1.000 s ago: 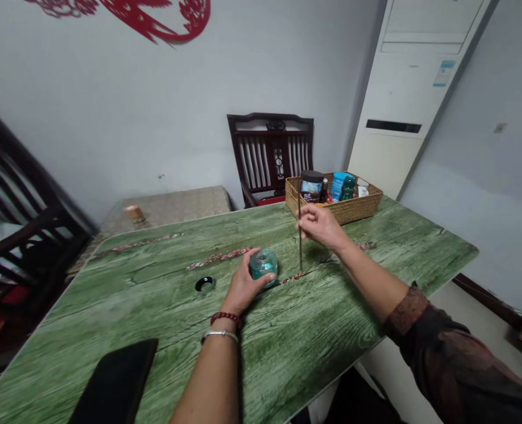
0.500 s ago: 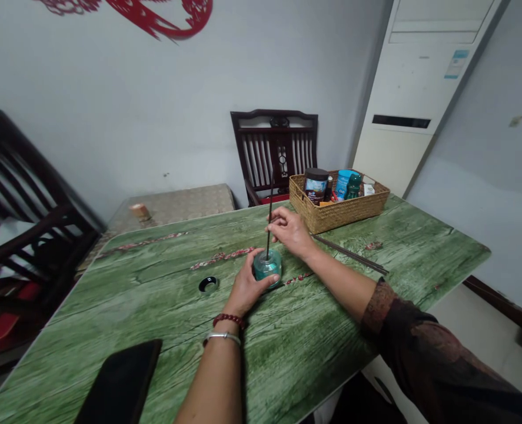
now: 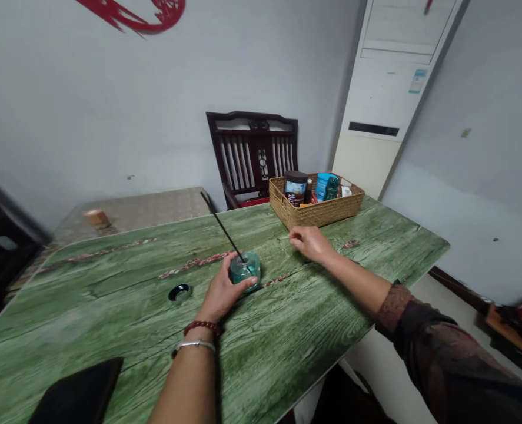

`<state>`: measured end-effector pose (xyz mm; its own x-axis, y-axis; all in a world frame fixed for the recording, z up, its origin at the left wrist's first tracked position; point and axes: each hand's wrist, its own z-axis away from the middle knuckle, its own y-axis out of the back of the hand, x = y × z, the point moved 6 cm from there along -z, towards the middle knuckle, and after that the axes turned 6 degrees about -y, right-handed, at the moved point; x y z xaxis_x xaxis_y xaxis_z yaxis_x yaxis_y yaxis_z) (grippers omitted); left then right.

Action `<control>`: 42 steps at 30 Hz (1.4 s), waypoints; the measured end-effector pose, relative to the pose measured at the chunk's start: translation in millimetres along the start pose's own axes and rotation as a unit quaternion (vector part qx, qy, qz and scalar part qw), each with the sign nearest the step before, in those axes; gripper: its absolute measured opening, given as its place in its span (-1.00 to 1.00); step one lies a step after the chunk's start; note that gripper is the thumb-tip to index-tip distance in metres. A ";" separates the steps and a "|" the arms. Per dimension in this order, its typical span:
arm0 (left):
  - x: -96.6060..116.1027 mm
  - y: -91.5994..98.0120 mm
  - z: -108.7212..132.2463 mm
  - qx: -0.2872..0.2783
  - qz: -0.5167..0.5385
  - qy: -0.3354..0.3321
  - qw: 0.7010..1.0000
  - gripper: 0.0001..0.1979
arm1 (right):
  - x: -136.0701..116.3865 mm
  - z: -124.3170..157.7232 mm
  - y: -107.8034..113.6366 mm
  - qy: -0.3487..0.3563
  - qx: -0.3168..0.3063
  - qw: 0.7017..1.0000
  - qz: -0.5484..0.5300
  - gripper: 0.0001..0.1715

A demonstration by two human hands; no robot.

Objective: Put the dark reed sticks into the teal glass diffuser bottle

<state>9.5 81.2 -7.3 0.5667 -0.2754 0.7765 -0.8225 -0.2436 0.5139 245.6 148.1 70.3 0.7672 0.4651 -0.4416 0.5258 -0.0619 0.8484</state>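
Note:
My left hand [image 3: 225, 285] is wrapped around a small glass jar [image 3: 245, 272] of teal liquid on the green table. One thin dark stick [image 3: 223, 227] stands in the jar, leaning to the left. My right hand [image 3: 310, 242] is over the table in front of the wicker basket, its fingers curled together; what they hold, if anything, is hidden. Left of the jar lies a black ring-shaped cap [image 3: 180, 292].
The wicker basket [image 3: 326, 217] holds several containers. A dark phone-like slab [image 3: 77, 393] lies at the table's near left. Behind the table [image 3: 132, 306] are a wooden chair [image 3: 258, 154] and a lower patterned surface with an orange object [image 3: 96, 218].
My right hand has let go of the stick and moved right, towards the basket. The stick now tilts left instead of standing nearly upright. The view has shifted right; the loose sticks are no longer discernible.

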 end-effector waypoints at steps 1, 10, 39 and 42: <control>0.0 -0.2 -0.2 -0.003 -0.003 0.003 1.000 -0.18 | 18.7 4.7 3.1 -0.032 -0.020 0.997 0.071 -0.80; 2.2 -1.6 -1.9 -0.013 0.011 -0.026 1.000 -0.23 | 82.8 44.6 -9.1 -0.140 -0.067 0.950 0.271 -0.71; 3.9 -0.3 -1.1 -0.007 0.009 -0.021 1.000 -0.21 | 46.7 75.4 -9.2 -0.054 -0.141 0.971 0.187 -0.81; 4.1 -0.6 -0.8 -0.010 0.015 -0.021 1.000 -0.22 | 31.6 56.3 6.5 -0.040 -0.088 0.995 0.033 -0.88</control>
<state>12.2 81.0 -4.2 0.5437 -0.3215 0.7753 -0.8393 -0.2164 0.4988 293.9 112.7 45.4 0.8283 0.3931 -0.3993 0.4062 0.0696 0.9111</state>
